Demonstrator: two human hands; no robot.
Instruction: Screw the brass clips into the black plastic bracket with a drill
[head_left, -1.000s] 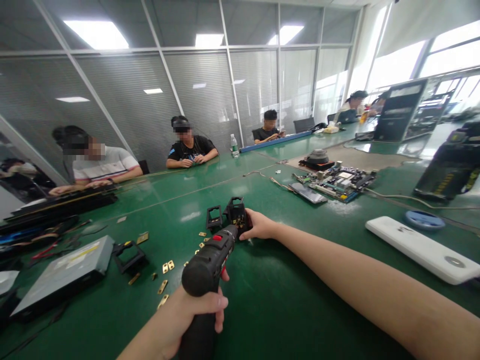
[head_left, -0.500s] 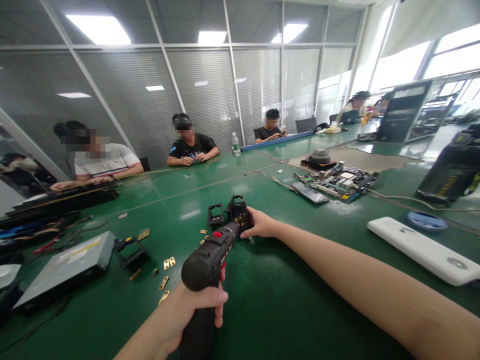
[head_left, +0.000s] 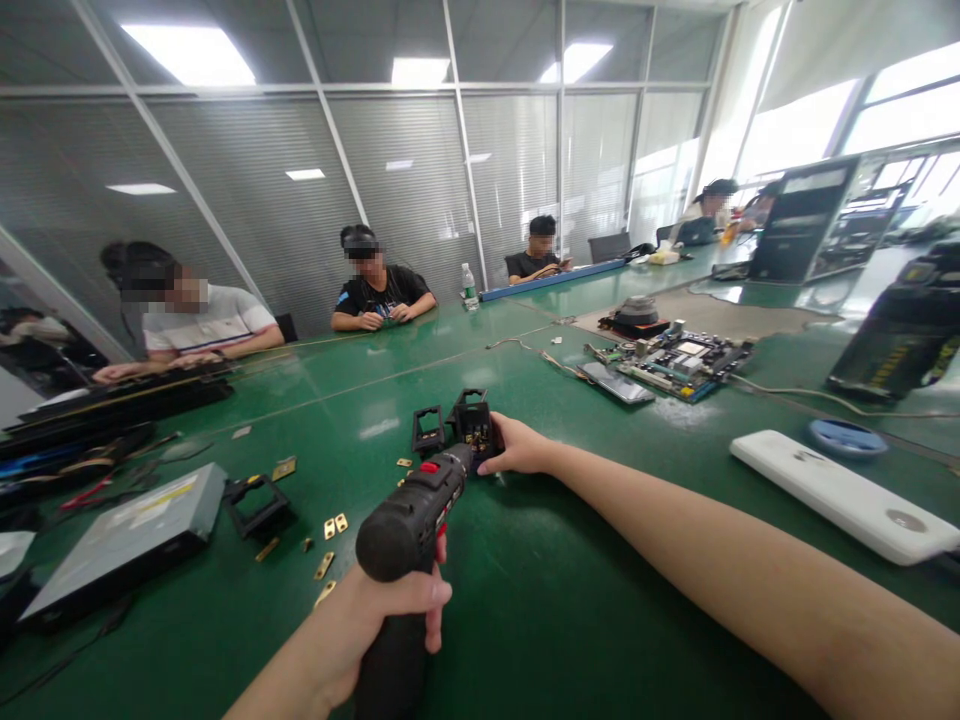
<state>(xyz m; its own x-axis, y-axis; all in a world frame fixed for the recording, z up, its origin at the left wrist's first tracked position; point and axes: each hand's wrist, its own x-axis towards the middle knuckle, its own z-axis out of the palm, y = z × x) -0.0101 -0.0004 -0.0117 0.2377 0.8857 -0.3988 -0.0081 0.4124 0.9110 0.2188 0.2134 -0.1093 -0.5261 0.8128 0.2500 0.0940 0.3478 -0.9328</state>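
My left hand (head_left: 397,610) is wrapped round the grip of a black cordless drill (head_left: 409,510) with red details. The drill points away from me, its front end close to a black plastic housing (head_left: 476,432) with small brass parts inside. Whether the bit touches a screw cannot be made out. My right hand (head_left: 517,445) grips that housing from its right side, fingers and thumb closed on it. Just left of it stands a black plastic frame (head_left: 429,430). Several brass plates (head_left: 330,527) lie loose on the green table, left of the drill.
Further left are another black frame (head_left: 256,503) and a grey metal drive (head_left: 127,545). A circuit board (head_left: 679,358), a phone (head_left: 616,383) and a white power bank (head_left: 840,495) lie to the right. Several people sit across the table (head_left: 525,620), near a water bottle (head_left: 469,287).
The whole view has shifted slightly. My hands, the drill and the black housing keep almost the same positions relative to one another.
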